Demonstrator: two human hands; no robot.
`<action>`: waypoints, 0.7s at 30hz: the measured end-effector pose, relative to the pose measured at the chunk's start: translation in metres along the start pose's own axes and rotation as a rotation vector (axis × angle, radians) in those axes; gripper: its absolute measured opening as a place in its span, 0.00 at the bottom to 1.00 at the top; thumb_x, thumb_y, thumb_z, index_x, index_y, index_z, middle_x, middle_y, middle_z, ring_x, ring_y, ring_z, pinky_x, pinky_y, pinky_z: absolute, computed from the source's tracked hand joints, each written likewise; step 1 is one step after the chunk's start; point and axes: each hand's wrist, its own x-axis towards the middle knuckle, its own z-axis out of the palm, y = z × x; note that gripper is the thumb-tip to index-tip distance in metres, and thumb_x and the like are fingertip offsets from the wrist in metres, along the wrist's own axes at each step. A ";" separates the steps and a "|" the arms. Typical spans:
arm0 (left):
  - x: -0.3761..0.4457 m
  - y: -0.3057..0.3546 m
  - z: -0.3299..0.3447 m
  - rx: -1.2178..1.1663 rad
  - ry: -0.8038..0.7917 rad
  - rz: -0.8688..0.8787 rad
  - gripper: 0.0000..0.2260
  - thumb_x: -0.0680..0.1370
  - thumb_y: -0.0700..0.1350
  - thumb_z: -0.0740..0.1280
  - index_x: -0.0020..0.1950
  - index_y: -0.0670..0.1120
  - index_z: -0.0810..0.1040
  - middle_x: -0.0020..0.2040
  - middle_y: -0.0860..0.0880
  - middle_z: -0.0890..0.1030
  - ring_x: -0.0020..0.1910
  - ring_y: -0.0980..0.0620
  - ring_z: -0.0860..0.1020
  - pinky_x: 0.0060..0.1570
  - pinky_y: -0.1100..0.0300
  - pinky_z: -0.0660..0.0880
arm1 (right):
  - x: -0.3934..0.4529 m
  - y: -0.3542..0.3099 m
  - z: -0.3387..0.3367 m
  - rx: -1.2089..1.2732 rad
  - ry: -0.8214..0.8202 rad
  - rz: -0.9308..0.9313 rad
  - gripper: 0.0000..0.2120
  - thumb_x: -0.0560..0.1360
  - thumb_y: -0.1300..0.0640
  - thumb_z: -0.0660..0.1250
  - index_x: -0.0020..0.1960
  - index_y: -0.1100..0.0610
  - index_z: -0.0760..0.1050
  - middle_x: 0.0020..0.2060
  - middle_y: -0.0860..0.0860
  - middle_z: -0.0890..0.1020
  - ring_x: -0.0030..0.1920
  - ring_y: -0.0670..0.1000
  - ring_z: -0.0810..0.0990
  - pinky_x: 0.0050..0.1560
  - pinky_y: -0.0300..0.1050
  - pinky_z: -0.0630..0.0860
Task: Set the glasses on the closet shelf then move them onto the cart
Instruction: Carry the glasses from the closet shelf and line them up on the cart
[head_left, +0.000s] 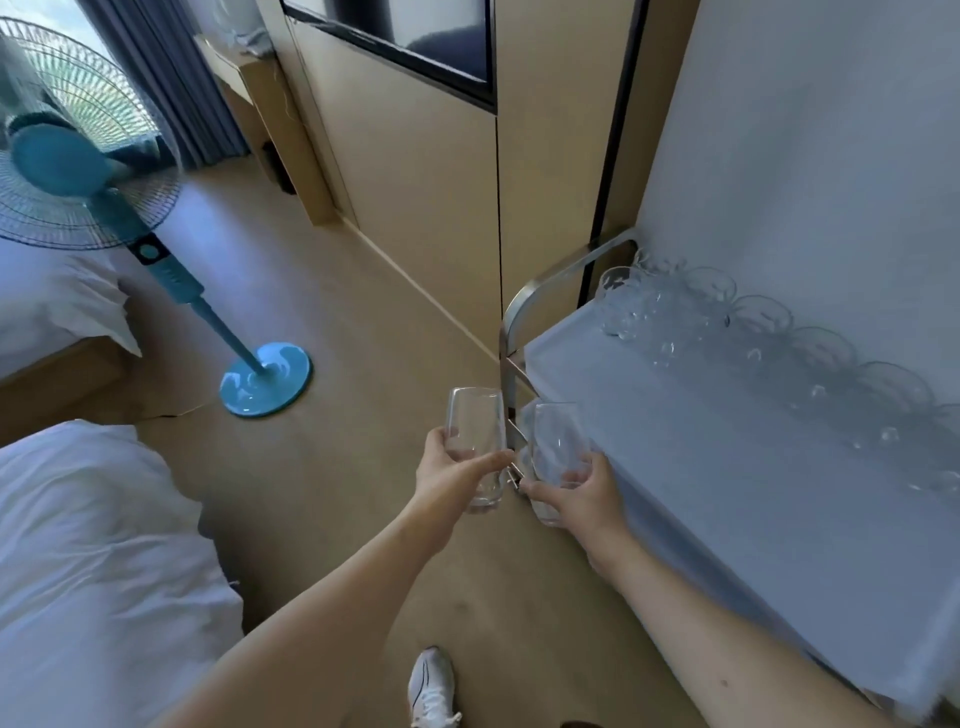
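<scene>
While each hand grips a glass, L hand (457, 470) w/ glass (477, 447), R hand (582, 491) w/ glass (556, 452), cart (727, 467) at 3 o'clock holds a row already; these two remain.

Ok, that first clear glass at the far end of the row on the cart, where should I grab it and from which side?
Take the far-end clear tumbler around its lower body from the open cloth side of the white-covered cart, since the wall lies behind it and the other glasses crowd beside it. Both hands are full now: left hand, right hand.
</scene>
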 end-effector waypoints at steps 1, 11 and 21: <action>0.008 -0.001 -0.003 0.009 -0.026 -0.007 0.35 0.67 0.44 0.82 0.68 0.51 0.68 0.58 0.44 0.77 0.49 0.42 0.85 0.36 0.52 0.82 | 0.002 0.004 0.005 -0.002 0.021 0.016 0.50 0.59 0.48 0.86 0.73 0.54 0.62 0.56 0.50 0.75 0.55 0.50 0.78 0.44 0.50 0.84; 0.069 -0.040 -0.017 0.139 -0.187 -0.159 0.29 0.64 0.46 0.84 0.57 0.53 0.72 0.57 0.45 0.81 0.47 0.45 0.86 0.40 0.45 0.84 | -0.004 0.043 0.039 0.053 0.198 0.195 0.43 0.61 0.49 0.85 0.69 0.52 0.66 0.51 0.48 0.76 0.51 0.49 0.79 0.42 0.41 0.73; 0.111 -0.072 -0.005 0.345 -0.285 -0.239 0.33 0.65 0.48 0.84 0.63 0.50 0.70 0.58 0.46 0.78 0.50 0.43 0.85 0.35 0.54 0.82 | -0.003 0.093 0.044 0.218 0.336 0.367 0.33 0.63 0.58 0.84 0.62 0.55 0.71 0.50 0.51 0.81 0.44 0.46 0.82 0.37 0.43 0.82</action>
